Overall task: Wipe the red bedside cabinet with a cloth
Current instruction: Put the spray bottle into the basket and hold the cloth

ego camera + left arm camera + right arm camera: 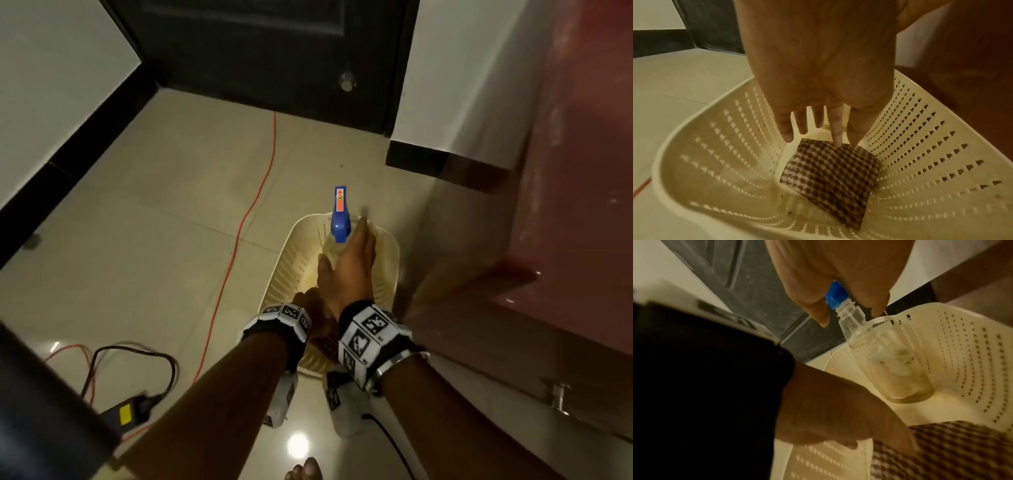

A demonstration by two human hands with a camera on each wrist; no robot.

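While both hands reach down into basket point(694, 139): cloth point(830, 175) folded on its floor, left hand point(818, 68) directly above, straight fingertips point(837, 142) touching; right hand point(840, 272) spread around spray bottle point(885, 356), grasp unclear.

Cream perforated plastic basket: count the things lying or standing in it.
2. A brown checked cloth lies on the bottom, near end; a clear spray bottle with blue trigger head stands at the far end. Hands may hide more.

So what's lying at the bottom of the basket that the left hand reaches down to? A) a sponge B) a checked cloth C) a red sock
B: the left wrist view shows the left hand with straight fingertips touching a folded checked cloth on the bottom of the cream basket.
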